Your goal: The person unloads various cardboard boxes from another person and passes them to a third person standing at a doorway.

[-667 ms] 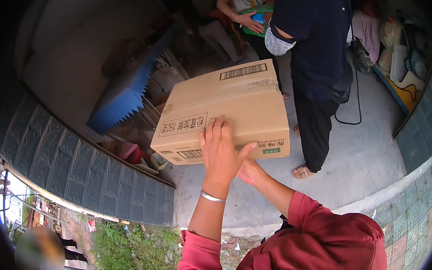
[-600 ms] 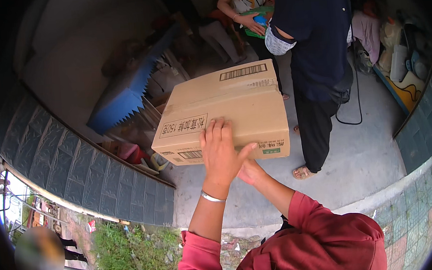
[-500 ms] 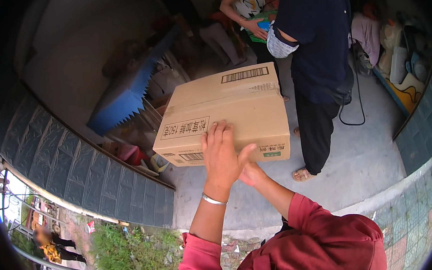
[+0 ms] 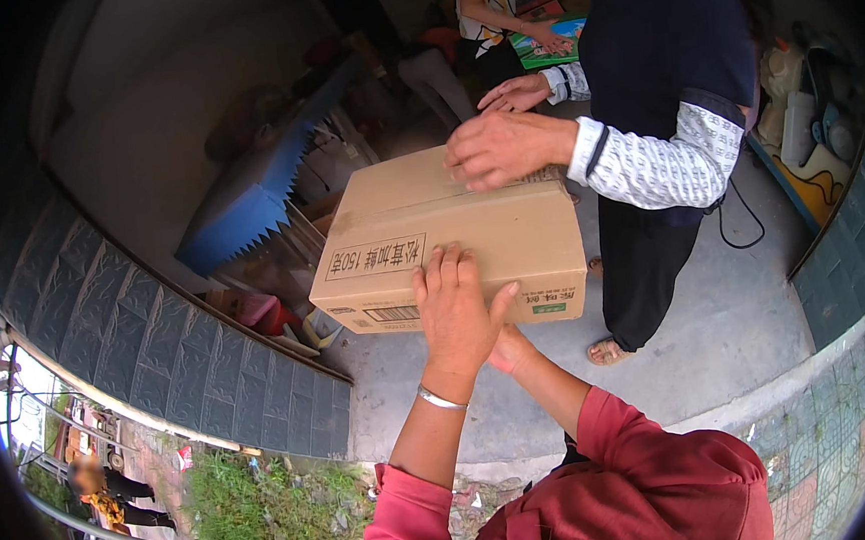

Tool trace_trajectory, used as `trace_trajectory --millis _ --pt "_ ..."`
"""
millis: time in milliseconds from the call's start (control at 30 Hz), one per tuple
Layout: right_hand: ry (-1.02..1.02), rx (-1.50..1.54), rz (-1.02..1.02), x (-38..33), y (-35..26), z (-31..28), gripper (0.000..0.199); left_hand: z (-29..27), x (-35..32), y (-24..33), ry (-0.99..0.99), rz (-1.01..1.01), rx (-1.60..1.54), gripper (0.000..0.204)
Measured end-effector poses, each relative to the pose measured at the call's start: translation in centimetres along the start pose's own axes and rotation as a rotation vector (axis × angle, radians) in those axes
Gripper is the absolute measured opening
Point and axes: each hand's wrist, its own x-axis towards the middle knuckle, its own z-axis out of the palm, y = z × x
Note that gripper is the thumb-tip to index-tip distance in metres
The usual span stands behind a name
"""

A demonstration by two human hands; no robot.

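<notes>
A brown cardboard box [image 4: 450, 229], taped along its top, is held in front of me at a tilt. My left hand [image 4: 454, 314], a silver bracelet on its wrist, lies over the near top edge, its fingers on the top and its thumb spread to the right. Below the near side my right hand [image 4: 507, 349] supports the box; its fingers are hidden. A co-worker in dark clothes [image 4: 662, 43] stands across from me. One of this person's hands [image 4: 509, 149] is over the far part of the top, and the other hand [image 4: 517, 93] is just beyond the box.
Farther back, another person's hand [image 4: 547, 37] touches a green package [image 4: 567, 35]. At left stands a table with a blue zigzag-edged cover [image 4: 238, 208], beside a tiled wall [image 4: 166, 329]. A black cable [image 4: 750, 218] and piled goods [image 4: 809, 133] are at right. Weeds [image 4: 269, 512] grow outside.
The co-worker has turned toward me and brought both hands to the box, one over its far top. The green package farther back is more visible. My hands stay on the box.
</notes>
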Motion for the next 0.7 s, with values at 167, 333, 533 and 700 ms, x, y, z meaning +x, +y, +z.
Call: trace_trajectory --millis 167,333,533,700 --pt "-0.034 -0.083 0.102 0.3 0.0 -0.8 0.056 -0.3 0.3 0.2 -0.069 0.012 0.057 0.063" --pt "0.085 0.015 0.016 0.6 0.4 0.2 0.054 -1.2 -0.5 -1.3 -0.086 -0.026 -0.014 0.070" --pt "0.053 -0.152 -0.085 3.2 -2.7 -3.1 0.051 0.8 -1.3 -1.6 0.035 -0.067 -0.193 0.068" --pt "0.018 -0.082 0.169 2.9 -0.8 1.1 0.052 -1.0 -9.9 -3.0 0.009 -0.276 -0.187 0.069"
